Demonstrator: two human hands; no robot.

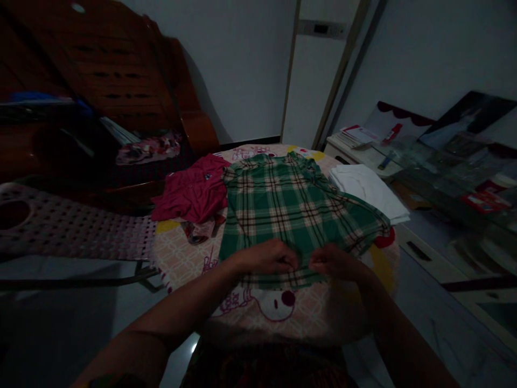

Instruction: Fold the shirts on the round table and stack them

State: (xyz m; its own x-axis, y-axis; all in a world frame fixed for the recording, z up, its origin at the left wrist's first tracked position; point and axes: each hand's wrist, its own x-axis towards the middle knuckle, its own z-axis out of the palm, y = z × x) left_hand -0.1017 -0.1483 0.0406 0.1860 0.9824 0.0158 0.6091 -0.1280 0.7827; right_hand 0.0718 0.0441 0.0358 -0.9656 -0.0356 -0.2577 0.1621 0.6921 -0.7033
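A green plaid shirt point(291, 205) lies spread flat on a round table with a patterned cloth point(181, 258). My left hand point(270, 257) pinches the shirt's near hem, fingers curled onto the fabric. Close beside it, my right hand point(333, 262) also grips the near hem with fingers closed. Both hands meet near the middle of the hem at the table's front.
A crumpled red garment point(191, 191) lies left of the plaid shirt. Folded white cloth point(369, 191) sits at the table's right. A woven chair point(76, 226) stands at left, a dark wooden bench point(100, 70) behind, a cluttered glass-topped cabinet point(456, 178) at right.
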